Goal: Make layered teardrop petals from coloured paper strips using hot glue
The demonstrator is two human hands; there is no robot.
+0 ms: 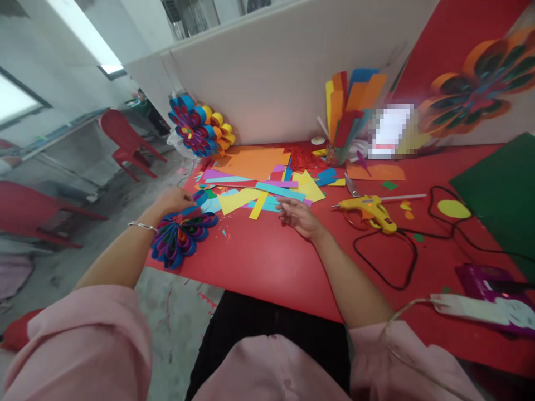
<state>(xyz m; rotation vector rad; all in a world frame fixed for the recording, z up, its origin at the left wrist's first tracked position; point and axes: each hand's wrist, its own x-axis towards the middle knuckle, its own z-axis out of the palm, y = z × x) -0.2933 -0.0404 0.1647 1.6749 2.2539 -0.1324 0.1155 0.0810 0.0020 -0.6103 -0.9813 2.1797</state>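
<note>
My left hand [172,201] is at the table's left edge with its fingers pinched together on a blue paper loop [200,197]. Just below it lies a paper flower [181,234] of layered loops, blue outside with purple, green and orange within. My right hand [298,217] hovers over the red table, fingers apart and loosely bent, holding nothing that I can make out. Close to its fingertips are cut paper strips, among them a light blue strip [280,190] and a yellow strip [259,206].
A yellow glue gun [370,211] with a looped black cord lies right of my right hand, near scissors [351,186]. Behind stand upright paper strips [355,100] and a lit phone [390,131]. A finished paper flower [192,128] leans at back left; a purple device [493,284] sits right.
</note>
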